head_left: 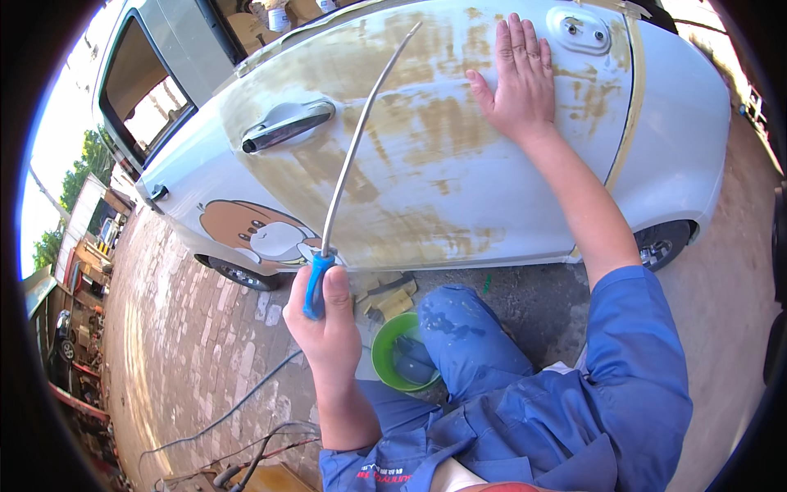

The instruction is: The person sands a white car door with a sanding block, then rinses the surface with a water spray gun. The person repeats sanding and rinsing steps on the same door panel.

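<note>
Left hand (pixel 328 332) is wrapped around the blue handle (pixel 317 287) of a long, slim rod (pixel 352 148); right hand (pixel 526 92) lies flat on the door, thumb spread, holding nothing. Main risk: a careless wrist turn could swing the tip into the door (pixel 500 197) and scratch it (gap between tip and panel: can't tell). Pressing too hard with the palm could smear or mark the filler patches (pixel 443 131), if any are soft. The green bucket (pixel 381 353) sits right by the knee, so a leg shift might tip it.

Rod: pale grey, gently bowed, narrowing towards its tip, raised in front of the door; might be a tube, unclear. Door is white, blotched with tan-brown filler, with the door handle (pixel 291 123) on its left part and a cartoon dog decal (pixel 262 234) low down.
</note>
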Tool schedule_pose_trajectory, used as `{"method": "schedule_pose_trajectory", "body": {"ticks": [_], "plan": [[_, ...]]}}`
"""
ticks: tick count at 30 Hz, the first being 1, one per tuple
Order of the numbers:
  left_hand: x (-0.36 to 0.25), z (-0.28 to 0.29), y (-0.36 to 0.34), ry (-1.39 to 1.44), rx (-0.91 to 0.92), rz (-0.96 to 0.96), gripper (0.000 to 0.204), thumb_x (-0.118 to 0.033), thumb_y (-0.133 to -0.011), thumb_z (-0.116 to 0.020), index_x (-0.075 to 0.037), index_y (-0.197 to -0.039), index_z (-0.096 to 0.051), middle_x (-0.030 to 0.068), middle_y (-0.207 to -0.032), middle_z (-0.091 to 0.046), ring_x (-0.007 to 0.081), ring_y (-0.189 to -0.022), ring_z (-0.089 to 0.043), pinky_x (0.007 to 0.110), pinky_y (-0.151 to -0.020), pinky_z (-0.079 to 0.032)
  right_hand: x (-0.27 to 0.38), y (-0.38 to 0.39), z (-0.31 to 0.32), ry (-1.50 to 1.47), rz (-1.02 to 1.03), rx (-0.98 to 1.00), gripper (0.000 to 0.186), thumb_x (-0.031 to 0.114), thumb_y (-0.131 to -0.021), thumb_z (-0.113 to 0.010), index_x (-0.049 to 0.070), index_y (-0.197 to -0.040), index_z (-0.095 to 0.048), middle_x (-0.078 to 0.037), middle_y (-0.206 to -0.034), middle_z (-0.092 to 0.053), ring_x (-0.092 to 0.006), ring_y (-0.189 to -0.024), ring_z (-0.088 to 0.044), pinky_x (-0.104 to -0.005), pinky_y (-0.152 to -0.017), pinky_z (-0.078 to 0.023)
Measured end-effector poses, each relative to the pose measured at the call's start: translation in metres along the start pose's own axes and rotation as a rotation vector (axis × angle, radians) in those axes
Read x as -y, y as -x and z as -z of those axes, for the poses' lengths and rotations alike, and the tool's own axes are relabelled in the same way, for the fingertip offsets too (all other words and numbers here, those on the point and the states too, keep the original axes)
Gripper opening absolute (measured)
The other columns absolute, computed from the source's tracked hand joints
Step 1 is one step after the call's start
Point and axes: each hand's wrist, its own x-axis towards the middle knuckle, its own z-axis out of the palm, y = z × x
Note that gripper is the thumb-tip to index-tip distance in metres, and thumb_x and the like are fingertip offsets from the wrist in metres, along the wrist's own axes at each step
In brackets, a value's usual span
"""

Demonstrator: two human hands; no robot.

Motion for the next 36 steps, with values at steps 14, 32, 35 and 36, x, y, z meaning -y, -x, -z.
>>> {"method": "schedule_pose_trajectory", "body": {"ticks": [14,32,35,36], "plan": [[-0.034,-0.061,-0.011,-0.019,0.195,-0.068,0.029,-0.026,-0.101,-0.073,0.002,-0.101,-0.068,-0.0024,-0.072,-0.06,0.0039,-0.068,-0.049,0.022,-0.061,-0.042,-0.004,0.004,-0.001,-0.017,-0.027,-0.074,0.086,0.048,-0.097,-0.059,-0.011,-0.155,-0.034,-0.029,-0.167,-0.027,-0.0436,-0.158,-0.021,-0.055,-0.128,-0.016],[-0.019,-0.05,0.004,-0.061,0.305,-0.089,0.031,-0.027,-0.1,-0.073,0.002,-0.097,-0.065,-0.0016,-0.071,-0.057,0.0039,-0.068,-0.045,0.022,-0.059,-0.039,-0.042,0.065,0.024,-0.067,0.187,0.202,0.081,0.05,-0.099,-0.057,0.004,-0.162,-0.034,-0.012,-0.171,-0.028,-0.0286,-0.161,-0.02,-0.0475,-0.131,-0.012],[-0.02,-0.053,0.005,-0.02,0.317,-0.082,0.03,-0.027,-0.101,-0.073,0.002,-0.098,-0.066,-0.001,-0.071,-0.059,0.0039,-0.068,-0.046,0.022,-0.059,-0.04,-0.041,0.069,0.021,-0.028,0.125,0.19,0.083,0.052,-0.1,-0.056,0.003,-0.162,-0.032,-0.013,-0.172,-0.025,-0.0291,-0.161,-0.017,-0.0475,-0.131,-0.011],[-0.021,-0.055,0.005,-0.021,0.3,-0.071,0.03,-0.027,-0.101,-0.073,0.002,-0.098,-0.066,-0.0009,-0.071,-0.059,0.0039,-0.068,-0.046,0.022,-0.059,-0.039,-0.041,0.069,0.02,-0.009,0.121,0.203,0.083,0.052,-0.1,-0.056,0.002,-0.162,-0.032,-0.014,-0.172,-0.024,-0.0296,-0.161,-0.016,-0.0476,-0.131,-0.011]]}}
